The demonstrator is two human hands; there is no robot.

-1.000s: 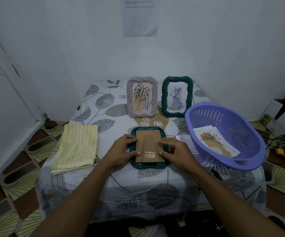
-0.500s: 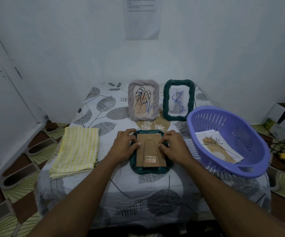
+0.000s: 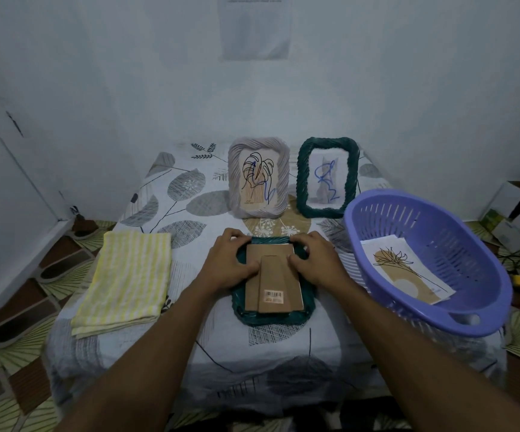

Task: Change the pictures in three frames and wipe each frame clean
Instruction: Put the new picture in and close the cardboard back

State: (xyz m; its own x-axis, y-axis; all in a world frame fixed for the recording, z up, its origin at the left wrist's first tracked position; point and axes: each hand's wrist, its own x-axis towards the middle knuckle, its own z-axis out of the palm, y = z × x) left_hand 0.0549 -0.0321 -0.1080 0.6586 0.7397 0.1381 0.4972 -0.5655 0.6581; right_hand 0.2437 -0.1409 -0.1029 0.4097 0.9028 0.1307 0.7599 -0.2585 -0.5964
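Observation:
A dark green frame (image 3: 271, 318) lies face down on the table's middle, its brown cardboard back (image 3: 272, 288) with a barcode sticker facing up. My left hand (image 3: 230, 265) grips the back's upper left edge and my right hand (image 3: 316, 260) grips its upper right edge; the top of the back is slightly raised. Behind stand a grey-lilac frame (image 3: 258, 177) with a leaf drawing and a second green frame (image 3: 327, 177) with a blue scribble. A folded yellow striped cloth (image 3: 127, 280) lies at the left.
A purple plastic basket (image 3: 458, 316) at the right holds loose picture prints (image 3: 405, 269). The table wears a leaf-patterned sheet (image 3: 171, 194). Walls close in at the back and left. Cardboard boxes (image 3: 514, 216) and cables sit on the floor at the right.
Both hands slid up from the sides of the cardboard back to its upper corners, and the back's top edge has come up a little from the frame.

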